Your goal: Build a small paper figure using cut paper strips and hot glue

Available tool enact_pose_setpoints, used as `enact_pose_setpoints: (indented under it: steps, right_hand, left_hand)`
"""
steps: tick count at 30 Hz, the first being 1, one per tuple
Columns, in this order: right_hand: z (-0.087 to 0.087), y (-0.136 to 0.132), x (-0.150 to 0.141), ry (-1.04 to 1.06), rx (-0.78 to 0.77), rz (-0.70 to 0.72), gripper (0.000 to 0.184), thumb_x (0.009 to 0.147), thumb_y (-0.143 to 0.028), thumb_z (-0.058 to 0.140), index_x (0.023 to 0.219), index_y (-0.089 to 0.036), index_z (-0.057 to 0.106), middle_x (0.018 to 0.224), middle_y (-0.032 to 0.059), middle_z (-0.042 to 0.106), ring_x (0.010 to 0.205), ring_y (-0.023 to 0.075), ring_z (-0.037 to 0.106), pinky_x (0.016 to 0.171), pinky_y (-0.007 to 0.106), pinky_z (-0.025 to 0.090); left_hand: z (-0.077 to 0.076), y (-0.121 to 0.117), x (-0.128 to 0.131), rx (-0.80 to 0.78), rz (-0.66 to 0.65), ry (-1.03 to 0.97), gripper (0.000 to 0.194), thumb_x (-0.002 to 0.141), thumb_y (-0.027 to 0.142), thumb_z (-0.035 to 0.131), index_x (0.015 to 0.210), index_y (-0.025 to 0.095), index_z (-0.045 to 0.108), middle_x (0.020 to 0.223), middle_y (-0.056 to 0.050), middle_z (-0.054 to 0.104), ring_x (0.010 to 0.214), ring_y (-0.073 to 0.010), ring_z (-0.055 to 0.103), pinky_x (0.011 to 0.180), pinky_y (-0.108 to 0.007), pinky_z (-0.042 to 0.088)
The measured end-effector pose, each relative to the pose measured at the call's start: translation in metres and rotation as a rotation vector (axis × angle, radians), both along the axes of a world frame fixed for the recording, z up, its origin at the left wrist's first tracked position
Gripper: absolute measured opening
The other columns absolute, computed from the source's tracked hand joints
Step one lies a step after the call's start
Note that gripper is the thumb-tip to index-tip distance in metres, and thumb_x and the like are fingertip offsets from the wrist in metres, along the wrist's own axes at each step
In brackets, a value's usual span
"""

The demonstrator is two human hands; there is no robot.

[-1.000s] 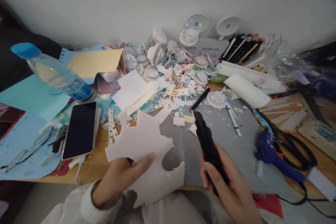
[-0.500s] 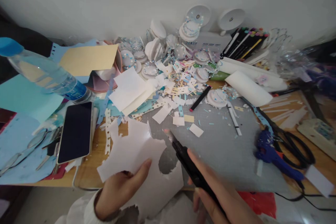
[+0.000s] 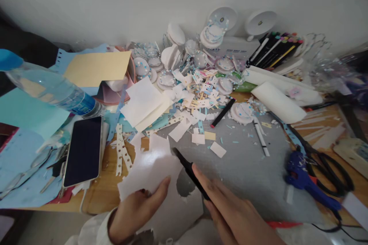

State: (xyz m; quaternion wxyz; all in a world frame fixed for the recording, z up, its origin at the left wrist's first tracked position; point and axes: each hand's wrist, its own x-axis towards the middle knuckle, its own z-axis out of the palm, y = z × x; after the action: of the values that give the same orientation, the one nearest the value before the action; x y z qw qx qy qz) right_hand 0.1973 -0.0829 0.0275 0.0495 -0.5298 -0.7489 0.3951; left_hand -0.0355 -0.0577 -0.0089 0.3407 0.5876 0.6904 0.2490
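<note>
My left hand [image 3: 138,208] grips a white glossy sheet of paper [image 3: 161,176], thumb on top, over the desk's front edge. The sheet has ragged edges and a rounded hole at its right side. In my right hand [image 3: 230,206] is a long, slim black tool [image 3: 194,176], its narrow dark tip at the sheet's upper right edge. I cannot make out its exact kind. Cut paper pieces [image 3: 198,138] lie beyond the tip on the grey mat [image 3: 241,168].
Paper scraps and white round decorations [image 3: 212,36] are heaped at the back. At left are a water bottle [image 3: 57,88] and a phone [image 3: 83,151]. A blue glue gun [image 3: 309,180], black scissors [image 3: 330,168], a pen [image 3: 261,138] and a red-tipped marker [image 3: 222,113] lie at right.
The black tool and my right hand have come left, over the sheet's edge. My left hand still holds the sheet, now slightly lower in view. The view has shifted a little.
</note>
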Motion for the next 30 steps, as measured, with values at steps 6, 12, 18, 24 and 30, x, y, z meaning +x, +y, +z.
enact_pose_setpoints:
  steps: [6,12,18,24,30]
  right_hand:
    - [-0.004,0.001,-0.002,0.049,0.025,-0.003,0.073,0.090,-0.011,0.035,0.153,-0.035,0.009,0.129,0.0076,0.062,0.089,0.0190,0.072,0.073,0.029,0.059]
    - [-0.017,-0.013,0.004,0.096,0.017,-0.040,0.080,0.080,-0.009,0.047,0.150,-0.040,0.023,0.112,0.0026,0.070,0.077,0.0175,0.073,0.062,0.022,0.057]
    - [-0.005,-0.014,0.029,0.024,0.169,-0.092,0.070,0.090,-0.017,0.046,0.151,-0.039,0.021,0.124,0.0015,0.067,0.096,0.0197,0.071,0.068,0.024,0.059]
    - [-0.010,0.001,0.050,-0.089,0.532,-0.350,0.057,0.097,-0.026,0.039,0.152,-0.030,0.024,0.139,0.0084,0.053,0.117,0.0232,0.060,0.083,0.032,0.056]
    - [-0.054,0.023,0.066,-0.299,0.638,-0.469,0.056,0.096,-0.029,0.038,0.151,-0.025,0.030,0.094,0.0103,0.057,0.079,0.0239,0.060,0.071,0.040,0.052]
  left_hand:
    - [-0.002,-0.003,0.004,-0.044,-0.005,0.031,0.034,0.078,0.049,0.061,0.094,0.022,0.075,0.092,-0.005,0.079,0.105,-0.0305,0.069,0.108,-0.044,0.043]
    - [-0.001,-0.005,0.004,-0.092,0.183,0.013,0.041,0.076,0.058,0.061,0.089,0.022,0.075,0.097,-0.008,0.077,0.120,-0.0346,0.059,0.117,-0.048,0.028]
    - [-0.009,-0.004,-0.016,-0.041,0.294,0.000,0.042,0.066,0.063,0.068,0.078,0.023,0.074,0.088,-0.009,0.077,0.124,-0.0367,0.054,0.118,-0.050,0.023]
    - [0.009,0.015,-0.011,-0.080,0.325,-0.168,0.040,0.067,0.056,0.069,0.084,0.020,0.072,0.095,-0.010,0.076,0.107,-0.0359,0.065,0.104,-0.049,0.044]
    - [0.022,0.050,-0.009,-0.141,0.380,-0.252,0.038,0.067,0.055,0.067,0.054,0.021,0.058,0.054,-0.003,0.065,0.060,-0.0246,0.067,0.056,-0.031,0.056]
